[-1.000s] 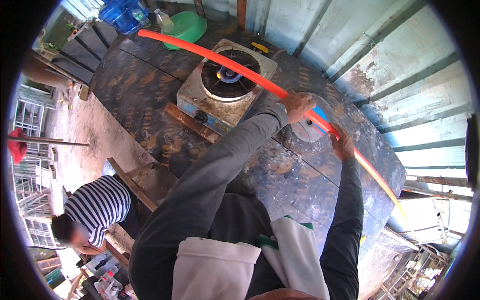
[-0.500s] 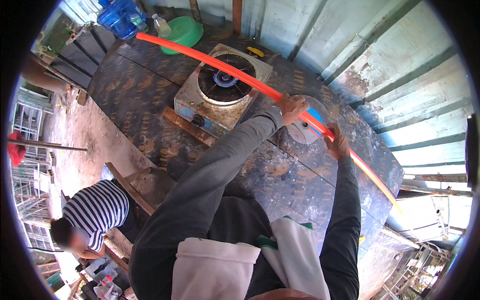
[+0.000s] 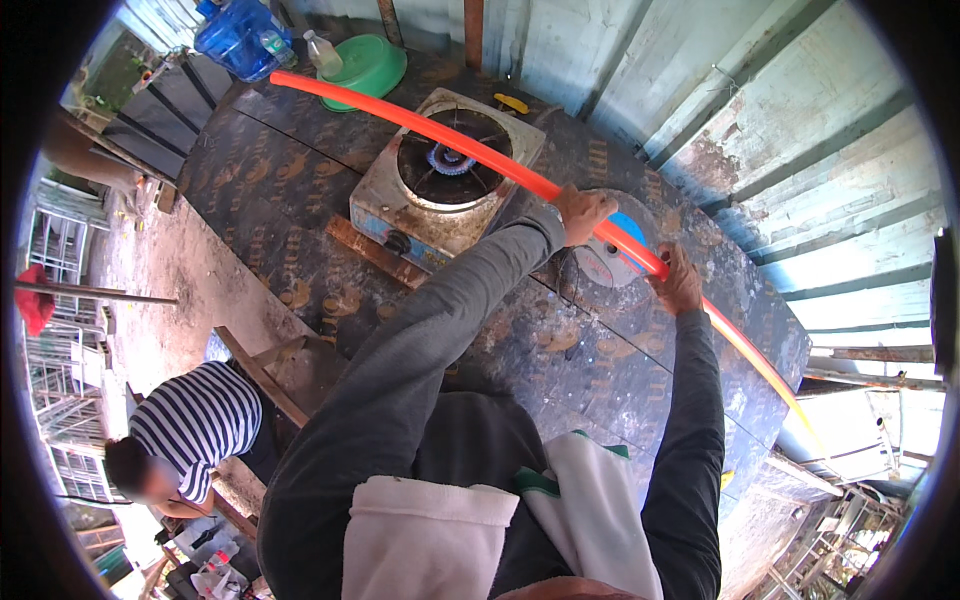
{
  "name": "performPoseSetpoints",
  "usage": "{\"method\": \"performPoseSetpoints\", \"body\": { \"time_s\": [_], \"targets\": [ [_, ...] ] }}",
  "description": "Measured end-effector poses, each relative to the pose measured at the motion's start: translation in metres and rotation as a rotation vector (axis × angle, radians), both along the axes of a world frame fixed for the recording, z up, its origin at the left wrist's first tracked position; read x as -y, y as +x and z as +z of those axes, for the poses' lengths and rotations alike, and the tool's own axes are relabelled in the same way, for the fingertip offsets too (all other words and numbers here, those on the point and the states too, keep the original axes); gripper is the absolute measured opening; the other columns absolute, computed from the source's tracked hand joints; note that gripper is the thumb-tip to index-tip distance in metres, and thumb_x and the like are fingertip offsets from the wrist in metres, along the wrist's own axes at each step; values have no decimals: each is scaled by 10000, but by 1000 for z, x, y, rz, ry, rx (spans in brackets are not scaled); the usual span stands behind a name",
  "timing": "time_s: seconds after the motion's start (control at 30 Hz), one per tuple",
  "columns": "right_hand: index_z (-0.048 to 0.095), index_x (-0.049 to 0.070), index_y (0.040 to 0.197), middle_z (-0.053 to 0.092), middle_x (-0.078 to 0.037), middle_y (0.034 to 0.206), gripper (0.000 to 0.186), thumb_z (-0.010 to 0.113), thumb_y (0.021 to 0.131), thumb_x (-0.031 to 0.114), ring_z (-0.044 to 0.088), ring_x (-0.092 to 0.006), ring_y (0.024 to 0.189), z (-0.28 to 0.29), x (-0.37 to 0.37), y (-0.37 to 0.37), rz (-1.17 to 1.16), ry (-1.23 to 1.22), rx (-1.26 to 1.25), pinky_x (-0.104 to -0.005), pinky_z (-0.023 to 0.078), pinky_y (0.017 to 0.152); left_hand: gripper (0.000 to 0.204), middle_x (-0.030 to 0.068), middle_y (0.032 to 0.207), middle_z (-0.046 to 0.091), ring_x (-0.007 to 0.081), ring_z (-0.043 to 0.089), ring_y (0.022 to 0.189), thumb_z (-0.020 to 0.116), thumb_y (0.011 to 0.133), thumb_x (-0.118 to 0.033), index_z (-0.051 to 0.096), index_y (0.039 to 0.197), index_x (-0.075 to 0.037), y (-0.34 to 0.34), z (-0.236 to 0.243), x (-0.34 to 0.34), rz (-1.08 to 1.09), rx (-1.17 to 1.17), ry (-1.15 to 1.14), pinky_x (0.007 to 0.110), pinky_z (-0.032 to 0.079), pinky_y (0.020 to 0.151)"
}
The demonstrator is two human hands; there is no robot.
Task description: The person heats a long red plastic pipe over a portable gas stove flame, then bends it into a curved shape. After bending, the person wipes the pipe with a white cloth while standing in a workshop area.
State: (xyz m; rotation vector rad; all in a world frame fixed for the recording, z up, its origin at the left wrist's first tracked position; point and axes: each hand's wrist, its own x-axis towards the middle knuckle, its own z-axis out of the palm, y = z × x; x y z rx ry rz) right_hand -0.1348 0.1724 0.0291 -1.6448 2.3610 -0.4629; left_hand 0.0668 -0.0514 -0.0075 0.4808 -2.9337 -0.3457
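Observation:
A long, bright orange tube [image 3: 432, 127] runs diagonally over the gas stove [image 3: 377, 213] and the round grey disc [image 3: 590, 265] with a blue patch. My left hand [image 3: 584, 212] grips the tube just left of the disc, at the stove's right. My right hand [image 3: 676, 276] is closed on the same tube at the disc's right edge. The stove has a dark pan support around a burner with a small blue ring. A rusty strip [image 3: 375, 250] lies along the stove's front, and a small yellow item [image 3: 511, 103] is behind it.
The dark board tabletop [image 3: 600, 390] meets a corrugated metal wall [image 3: 760, 120]. A blue water jug [image 3: 228, 38], bottles [image 3: 320, 55] and a green basin [image 3: 370, 75] stand at back left. A co-worker in a striped shirt [image 3: 195, 420] bends at lower left beside a wooden frame [image 3: 255, 370].
Both hands and the tube have shifted slightly left in the picture since a second ago, along with some of the surroundings. Both grips stay closed on the tube.

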Motion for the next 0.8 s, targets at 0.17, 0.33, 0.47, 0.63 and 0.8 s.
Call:
{"method": "performPoseSetpoints", "body": {
  "time_s": [0.17,0.33,0.47,0.63,0.8],
  "targets": [
    [612,121,1253,710,-126,1199,515,873,811,162,708,-360,1124,-23,-14,-29,52,1,121,-461,561,926,351,78,1112,675,331,717,1093,775,873,-157,630,1192,-144,5,4,-8,-73,-237,-127,503,535,883],
    [646,107,1171,718,-127,1131,432,875,810,170,711,-366,1101,0,1,-10,11,9,161,-470,561,915,412,77,1194,699,320,709,1104,809,847,-195,636,1218,-146,1,-3,3,-15,-140,-126,500,533,903],
    [654,94,1184,722,-141,1113,417,858,833,188,703,-390,1108,6,0,-6,3,42,40,-484,559,927,442,71,1276,670,296,711,1061,820,839,-204,639,1239,-146,4,-2,3,-35,-139,52,491,516,898],
    [629,113,1240,714,-155,1132,457,845,842,176,702,-405,1110,-15,-12,-23,108,-60,85,-501,560,923,450,72,1296,648,271,696,1085,838,858,-216,631,1252,-156,14,1,-4,-50,-160,-151,498,480,876],
    [642,119,1256,720,-155,1184,454,842,852,174,707,-400,1119,-8,-6,-6,3,-49,100,-499,564,933,449,66,1221,644,269,679,1128,837,884,-249,624,1270,-167,9,6,0,35,-62,-187,506,480,880]
  ]
}}
